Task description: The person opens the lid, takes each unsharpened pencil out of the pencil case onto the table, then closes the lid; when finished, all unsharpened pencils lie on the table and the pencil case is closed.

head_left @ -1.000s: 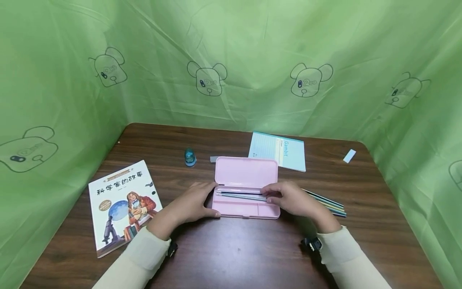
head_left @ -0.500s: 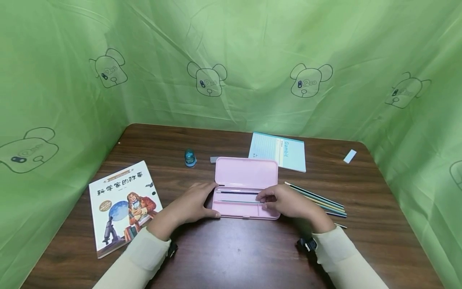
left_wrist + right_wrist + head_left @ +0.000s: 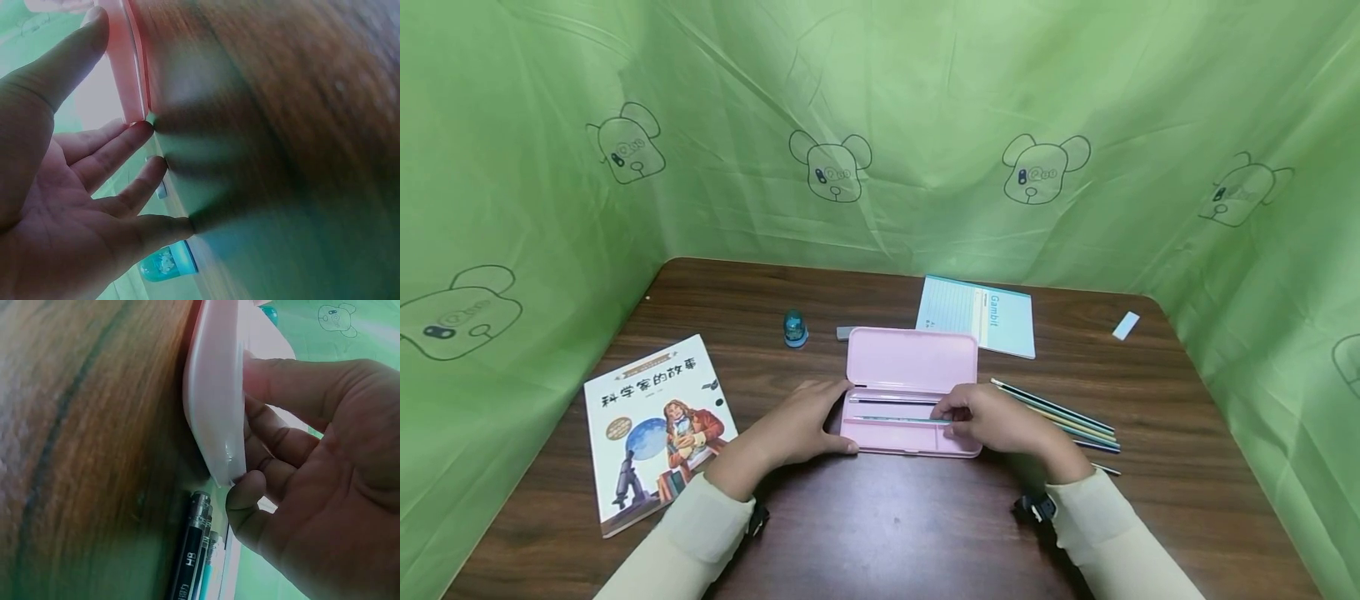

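case: open pink plastic pencil case [image 3: 912,392], rectangular, is set between both hands, lid laid flat on the far side, tray on the near side.
case axis: long axis runs left-right across the body; both short ends are covered, one hand per end.
left hand: left hand [image 3: 801,422] is laid against the left end of the tray, fingers straight and spread, nothing grasped; fingertips [image 3: 145,128] are seen touching the pink rim [image 3: 128,59] in the wrist view.
right hand: right hand [image 3: 1000,417] is curled at the right end of the tray; thumb [image 3: 294,384] is pressed on the case wall [image 3: 215,394] from the lid side, and a thin teal pencil [image 3: 898,418] appears pinched at its right end — grip contact is partly hidden.
in tray: 2 pencils counted, one dark [image 3: 891,401] on the far side, the teal one nearer the wrists; both lie parallel to the case axis.
loose pencils: bundle of thin coloured wooden pencils [image 3: 1063,417] lies just right of the right hand, angled away to the right; about 5, exact count cannot be told. Right hand is clearly nearer; ends are seen just beside the case corner [image 3: 194,550].
left of left hand: 1 illustrated paperback book [image 3: 655,425].
beyond hands: 1 small teal domed sharpener [image 3: 794,327], 1 grey eraser [image 3: 846,332], 1 pale blue notebook [image 3: 977,314], 1 small white slip [image 3: 1125,324].
surface: dark brown wooden table [image 3: 887,525].
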`<state>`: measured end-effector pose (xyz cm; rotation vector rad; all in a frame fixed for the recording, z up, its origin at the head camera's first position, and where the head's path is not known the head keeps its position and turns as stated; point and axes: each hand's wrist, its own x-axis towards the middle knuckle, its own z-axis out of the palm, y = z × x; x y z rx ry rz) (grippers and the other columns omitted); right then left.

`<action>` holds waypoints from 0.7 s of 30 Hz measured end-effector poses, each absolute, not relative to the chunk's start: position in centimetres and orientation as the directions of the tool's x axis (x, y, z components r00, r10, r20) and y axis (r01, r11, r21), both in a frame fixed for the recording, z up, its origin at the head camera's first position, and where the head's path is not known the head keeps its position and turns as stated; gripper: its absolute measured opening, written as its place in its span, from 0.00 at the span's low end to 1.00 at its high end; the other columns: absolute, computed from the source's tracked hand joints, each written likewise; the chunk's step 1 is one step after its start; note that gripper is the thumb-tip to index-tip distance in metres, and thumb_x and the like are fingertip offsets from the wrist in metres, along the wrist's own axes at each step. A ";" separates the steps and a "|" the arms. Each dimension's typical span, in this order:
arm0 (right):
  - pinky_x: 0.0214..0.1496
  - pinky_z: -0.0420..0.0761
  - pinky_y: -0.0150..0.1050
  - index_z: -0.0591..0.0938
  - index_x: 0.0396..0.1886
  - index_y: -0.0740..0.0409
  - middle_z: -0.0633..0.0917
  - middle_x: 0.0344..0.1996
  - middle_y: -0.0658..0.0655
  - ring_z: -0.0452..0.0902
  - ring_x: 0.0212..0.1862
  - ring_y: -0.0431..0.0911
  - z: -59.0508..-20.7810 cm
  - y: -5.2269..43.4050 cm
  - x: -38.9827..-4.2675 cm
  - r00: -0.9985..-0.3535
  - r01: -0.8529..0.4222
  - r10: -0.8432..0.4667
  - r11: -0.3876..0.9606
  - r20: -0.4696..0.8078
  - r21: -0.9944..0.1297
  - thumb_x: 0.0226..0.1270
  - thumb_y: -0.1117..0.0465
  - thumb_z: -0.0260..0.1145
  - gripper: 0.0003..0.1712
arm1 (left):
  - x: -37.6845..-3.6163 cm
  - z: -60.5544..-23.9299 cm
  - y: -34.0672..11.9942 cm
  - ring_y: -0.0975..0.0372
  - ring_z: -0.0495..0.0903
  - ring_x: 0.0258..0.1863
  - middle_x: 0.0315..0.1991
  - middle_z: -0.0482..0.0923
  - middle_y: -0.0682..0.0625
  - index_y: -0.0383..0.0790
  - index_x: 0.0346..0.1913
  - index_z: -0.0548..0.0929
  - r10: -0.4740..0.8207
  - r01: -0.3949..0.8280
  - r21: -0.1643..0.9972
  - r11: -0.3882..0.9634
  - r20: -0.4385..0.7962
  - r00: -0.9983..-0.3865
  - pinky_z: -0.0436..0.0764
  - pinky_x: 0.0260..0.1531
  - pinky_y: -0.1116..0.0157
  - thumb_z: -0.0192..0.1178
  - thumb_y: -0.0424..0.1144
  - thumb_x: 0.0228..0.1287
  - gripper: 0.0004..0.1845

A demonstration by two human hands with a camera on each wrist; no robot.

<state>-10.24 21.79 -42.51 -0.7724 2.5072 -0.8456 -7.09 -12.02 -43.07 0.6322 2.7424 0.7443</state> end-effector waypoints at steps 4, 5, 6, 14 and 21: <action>0.51 0.84 0.35 0.94 0.49 0.50 0.93 0.46 0.48 0.83 0.48 0.41 -42.6 21.9 -10.2 -0.788 -0.354 -0.592 0.661 -0.170 -0.662 0.74 0.71 0.74 0.13 | -7.1 -43.1 -12.0 0.42 0.76 0.80 0.77 0.78 0.35 0.30 0.79 0.74 0.462 0.344 0.528 0.776 -0.105 -0.881 0.68 0.84 0.41 0.85 0.52 0.62 0.50; 0.50 0.83 0.35 0.94 0.49 0.50 0.93 0.46 0.47 0.83 0.47 0.40 -42.7 22.0 -10.2 -0.790 -0.349 -0.591 0.655 -0.166 -0.670 0.74 0.71 0.74 0.13 | -7.1 -43.1 -12.0 0.42 0.76 0.79 0.77 0.79 0.35 0.31 0.79 0.74 0.463 0.346 0.529 0.775 -0.104 -0.880 0.68 0.84 0.41 0.85 0.52 0.62 0.50; 0.50 0.83 0.34 0.94 0.48 0.50 0.93 0.45 0.48 0.82 0.46 0.40 -42.7 22.1 -10.2 -0.791 -0.343 -0.589 0.648 -0.162 -0.680 0.74 0.71 0.74 0.13 | -7.1 -43.1 -11.9 0.42 0.76 0.79 0.77 0.79 0.35 0.31 0.79 0.74 0.464 0.347 0.529 0.774 -0.103 -0.880 0.68 0.84 0.41 0.85 0.52 0.62 0.50; 0.45 0.82 0.31 0.94 0.47 0.53 0.91 0.41 0.50 0.79 0.42 0.40 -42.6 23.7 -10.0 -0.806 -0.323 -0.580 0.593 -0.114 -0.738 0.73 0.71 0.75 0.11 | -7.0 -43.0 -11.9 0.42 0.77 0.79 0.77 0.79 0.35 0.31 0.79 0.74 0.461 0.341 0.535 0.773 -0.105 -0.881 0.68 0.84 0.41 0.85 0.52 0.62 0.49; 0.48 0.85 0.33 0.93 0.47 0.50 0.91 0.42 0.50 0.81 0.44 0.41 -41.8 26.6 -9.9 -0.833 -0.300 -0.545 0.588 -0.094 -0.751 0.73 0.69 0.76 0.11 | -7.0 -43.1 -12.0 0.42 0.76 0.80 0.78 0.78 0.35 0.31 0.80 0.74 0.453 0.332 0.530 0.780 -0.113 -0.884 0.68 0.84 0.41 0.85 0.53 0.62 0.50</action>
